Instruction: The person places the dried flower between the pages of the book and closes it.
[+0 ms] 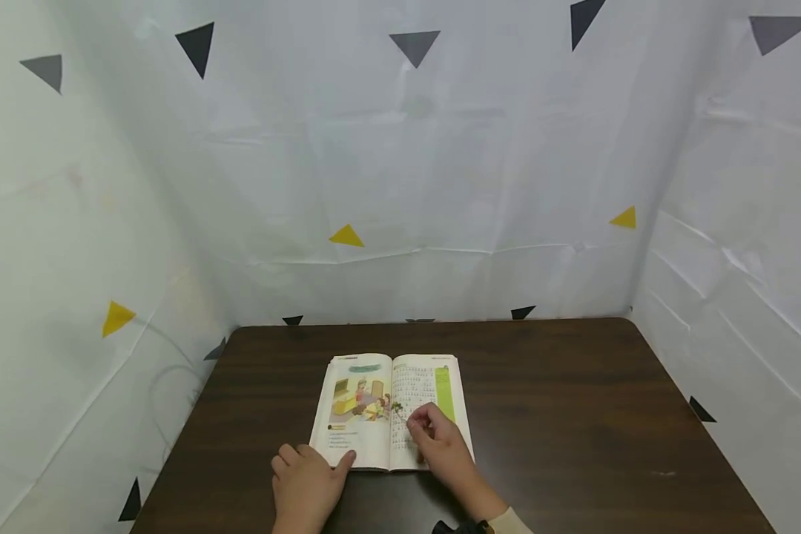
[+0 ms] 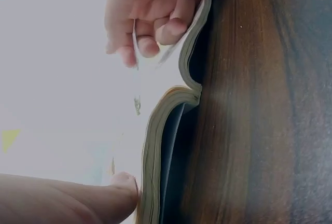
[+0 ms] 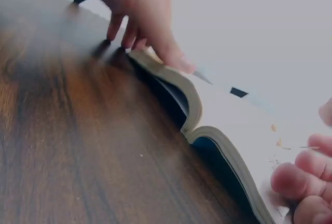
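Observation:
An open book [image 1: 363, 449] lies on the table, a coloured picture on its left page and lines of print with a green side strip on its right page. My left hand [image 1: 305, 478] is at the book's lower left corner. Its thumb [image 2: 122, 195] presses on the left page, while the other fingers [image 3: 127, 32] touch the table beside the book. Over the right page, my right hand [image 1: 440, 445] pinches a thin pale strip [image 2: 136, 45] between thumb and fingers. The strip shows nearly edge-on, so its kind is unclear.
The dark wooden table [image 1: 561, 415] spreads around the book, mostly to its right. White sheeting [image 1: 440, 170] with black, grey and yellow triangles hangs behind the table and on both sides.

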Action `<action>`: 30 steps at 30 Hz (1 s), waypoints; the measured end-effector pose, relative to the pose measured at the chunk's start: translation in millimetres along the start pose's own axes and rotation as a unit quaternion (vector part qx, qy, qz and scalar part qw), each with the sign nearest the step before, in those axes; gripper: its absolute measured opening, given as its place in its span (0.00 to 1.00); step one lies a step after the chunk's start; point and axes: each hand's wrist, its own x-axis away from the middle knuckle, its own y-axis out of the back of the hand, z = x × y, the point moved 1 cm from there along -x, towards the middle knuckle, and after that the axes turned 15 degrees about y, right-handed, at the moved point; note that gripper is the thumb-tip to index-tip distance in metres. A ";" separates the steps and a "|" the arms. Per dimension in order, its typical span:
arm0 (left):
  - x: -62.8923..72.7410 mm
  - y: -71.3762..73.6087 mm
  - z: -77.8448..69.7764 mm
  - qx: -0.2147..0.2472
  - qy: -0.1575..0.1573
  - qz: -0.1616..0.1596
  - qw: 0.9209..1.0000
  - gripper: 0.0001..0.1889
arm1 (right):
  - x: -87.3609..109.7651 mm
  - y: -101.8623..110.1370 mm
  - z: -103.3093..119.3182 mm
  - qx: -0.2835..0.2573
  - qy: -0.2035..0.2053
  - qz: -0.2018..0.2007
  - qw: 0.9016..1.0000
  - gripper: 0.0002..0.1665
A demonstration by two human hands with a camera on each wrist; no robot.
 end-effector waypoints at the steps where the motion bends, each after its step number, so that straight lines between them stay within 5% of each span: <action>1: -0.2 0.5 -0.4 0.004 0.002 -0.001 1.000 0.52 | -0.3 0.1 0.5 0.001 -0.006 -0.006 1.000 0.10; 6: 0.7 1.2 -3.2 0.009 0.016 0.001 1.000 0.50 | 2.0 -1.3 2.1 0.045 -0.022 -0.007 0.999 0.07; 11: -1.3 1.8 -3.3 0.021 0.037 0.012 0.999 0.49 | 3.3 -5.3 1.8 0.109 0.023 0.031 0.993 0.08; 24: -22.6 16.5 7.6 0.070 0.002 0.088 0.994 0.41 | -0.4 -5.0 5.4 0.164 0.044 0.076 0.982 0.12; 27: -27.8 18.7 10.4 0.132 0.001 0.145 0.981 0.41 | -0.7 -3.5 6.5 0.149 0.043 0.085 0.984 0.13; 30: -30.1 16.3 12.4 0.237 0.005 0.216 0.947 0.42 | -0.5 -2.6 6.8 0.127 0.039 0.090 0.987 0.13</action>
